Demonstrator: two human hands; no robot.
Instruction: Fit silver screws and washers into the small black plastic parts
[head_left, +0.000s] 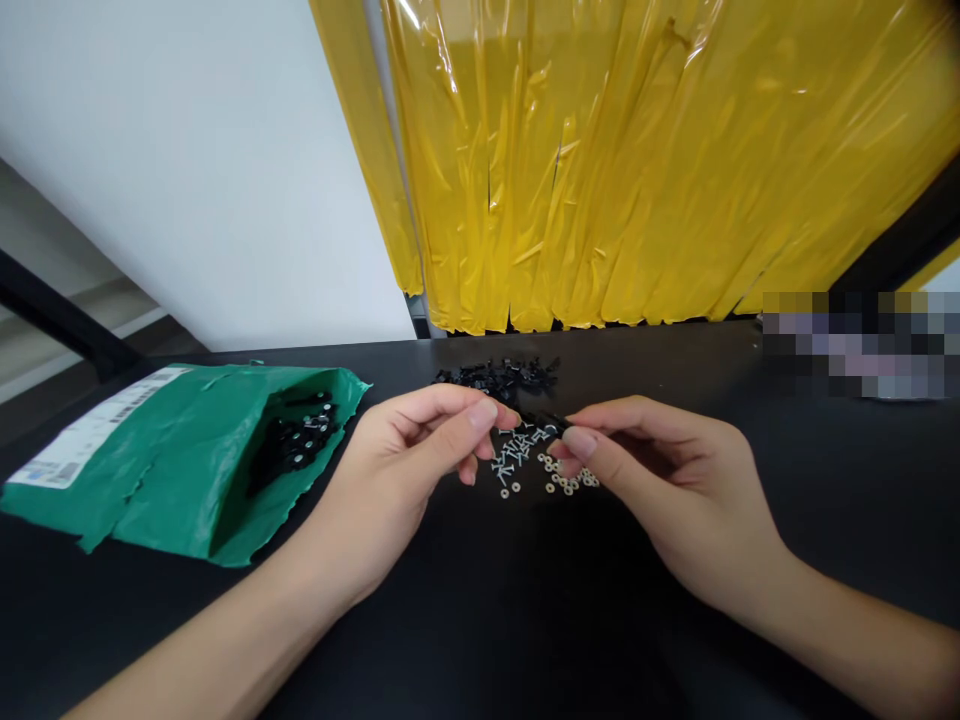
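My right hand [667, 480] pinches a small black part [553, 421] between thumb and forefinger; its exact kind cannot be made out. To its left, my left hand [427, 435] is closed, thumb against forefinger, and anything in that pinch is too small to name. Beneath and between the fingertips lies a loose pile of silver screws [514, 458] on the black table. Small pale ring-shaped pieces [568, 488], like washers or nuts, are scattered just under my right fingers. A heap of small black parts [499, 376] sits behind my left hand.
On the left lies a torn-open green plastic bag [169, 490] with a white label, its mouth facing right and black pieces [300, 440] inside. Yellow plastic sheeting [600, 180] and a white panel [217, 160] stand behind the black tabletop [480, 620]. A blurred-out patch covers something at the right.
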